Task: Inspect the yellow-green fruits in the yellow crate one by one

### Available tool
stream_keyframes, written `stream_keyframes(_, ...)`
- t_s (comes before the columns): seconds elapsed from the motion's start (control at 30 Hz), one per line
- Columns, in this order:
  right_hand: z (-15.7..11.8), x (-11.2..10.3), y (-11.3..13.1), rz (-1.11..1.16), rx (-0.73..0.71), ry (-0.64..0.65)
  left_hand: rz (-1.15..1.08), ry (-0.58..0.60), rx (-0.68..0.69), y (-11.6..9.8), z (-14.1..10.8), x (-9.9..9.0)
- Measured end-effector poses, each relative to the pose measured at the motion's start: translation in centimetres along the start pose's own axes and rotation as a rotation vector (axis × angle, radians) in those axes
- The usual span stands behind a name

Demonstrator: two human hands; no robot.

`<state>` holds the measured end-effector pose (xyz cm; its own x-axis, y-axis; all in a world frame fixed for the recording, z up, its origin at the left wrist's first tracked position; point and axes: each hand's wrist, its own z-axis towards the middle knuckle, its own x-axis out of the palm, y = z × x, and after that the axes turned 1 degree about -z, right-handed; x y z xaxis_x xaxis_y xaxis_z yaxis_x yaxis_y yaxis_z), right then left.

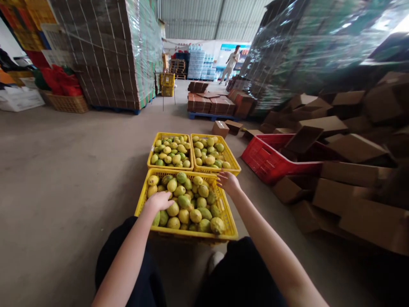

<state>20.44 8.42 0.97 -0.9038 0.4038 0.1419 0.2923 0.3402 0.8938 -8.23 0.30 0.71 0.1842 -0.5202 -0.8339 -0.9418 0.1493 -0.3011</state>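
Note:
A yellow plastic crate [228,217] stands right in front of me, filled with yellow and green fruits [183,201] that look like lemons. Over its left side reaches my left hand [159,201], fingers stretched out above the fruit; whether it touches any cannot be made out. My right hand [228,182] is at the far right corner of this crate, fingers apart and holding nothing. Just beyond stand two smaller yellow crates, the left one [148,160] and the right one [234,164], both full of the same fruit.
A red crate [263,160] and a heap of cardboard boxes [348,183] lie to the right. Farther back are a pallet of flattened cartons [211,104] and tall wrapped stacks, left [108,55] and right [287,55]. A person [230,64] stands in the distance.

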Motion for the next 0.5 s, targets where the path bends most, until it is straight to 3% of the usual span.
stream_keyframes(0.27, -3.9, 0.8, -2.2, 0.152, 0.062, 0.144, -0.019, 0.043, -0.046, 1.1, 0.1, 1.1)
stream_keyframes(0.43, -5.6, 0.6, -2.7, 0.263, 0.126, 0.360, -0.126, 0.189, 0.031, 2.4, 2.4, 3.3)
stream_keyframes(0.5, -5.9, 0.3, -2.3, 0.332, 0.159, 0.417, -0.183, 0.182, 0.039, 2.9, 3.9, 4.1)
